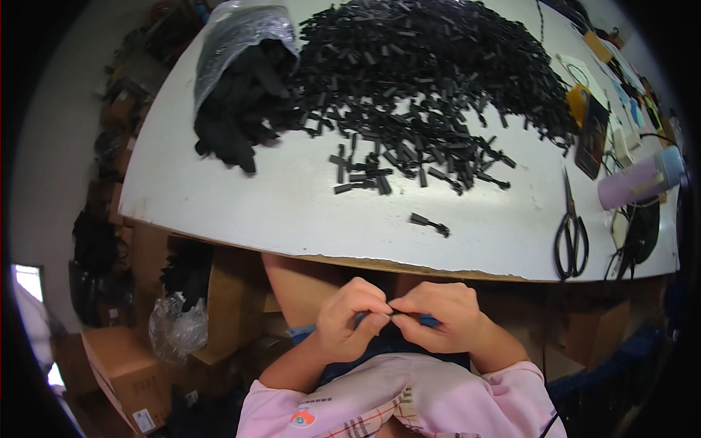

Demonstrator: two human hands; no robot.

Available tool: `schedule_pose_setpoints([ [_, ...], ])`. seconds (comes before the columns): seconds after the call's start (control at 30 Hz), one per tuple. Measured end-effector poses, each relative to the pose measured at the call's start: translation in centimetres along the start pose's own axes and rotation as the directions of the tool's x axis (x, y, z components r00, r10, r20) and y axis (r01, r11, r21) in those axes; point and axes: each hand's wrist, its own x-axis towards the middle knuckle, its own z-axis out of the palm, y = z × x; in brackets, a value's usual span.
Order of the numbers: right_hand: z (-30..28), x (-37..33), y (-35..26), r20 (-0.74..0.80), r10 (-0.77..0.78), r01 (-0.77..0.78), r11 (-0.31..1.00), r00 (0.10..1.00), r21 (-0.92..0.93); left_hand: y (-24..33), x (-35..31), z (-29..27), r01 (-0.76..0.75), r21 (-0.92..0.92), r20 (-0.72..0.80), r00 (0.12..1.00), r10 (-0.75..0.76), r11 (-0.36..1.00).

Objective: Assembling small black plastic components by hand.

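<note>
My left hand (pixel 353 319) and my right hand (pixel 442 315) meet in front of my lap, below the table's near edge. Each pinches with thumb and forefinger, and the fingertips nearly touch. Between them shows a bit of a small dark piece, mostly covered by the fingers, so its kind cannot be made out. On the white table (pixel 277 212) just beyond my hands lies one small black plastic part (pixel 429 224) with a flat rectangular end and a narrow knobbed end. Farther off, a big pile of similar black parts (pixel 431 66) spreads across the table.
A clear plastic bag (pixel 244 36) spills black strips (pixel 237 109) at the far left. Toward the right lie black-handled scissors (pixel 571 237), a phone (pixel 592 139), yellow tape (pixel 578 102) and a lilac bottle (pixel 634 182). Cardboard boxes (pixel 135 372) stand on the floor at left.
</note>
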Motion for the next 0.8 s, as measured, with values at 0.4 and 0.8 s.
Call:
schedule_pose_setpoints([
  [0.4,3.8,-4.2,6.0,0.285,0.297,-0.178,0.909,0.912,-0.378,-1.9,5.6,-8.4,0.148,0.344,-0.613,0.783,0.102,0.927],
  [0.8,4.5,-5.7,4.9,0.356,0.365,-0.134,0.835,0.860,-0.534,-5.9,17.5,-25.2,0.720,0.655,-0.743,0.669,0.021,0.232],
])
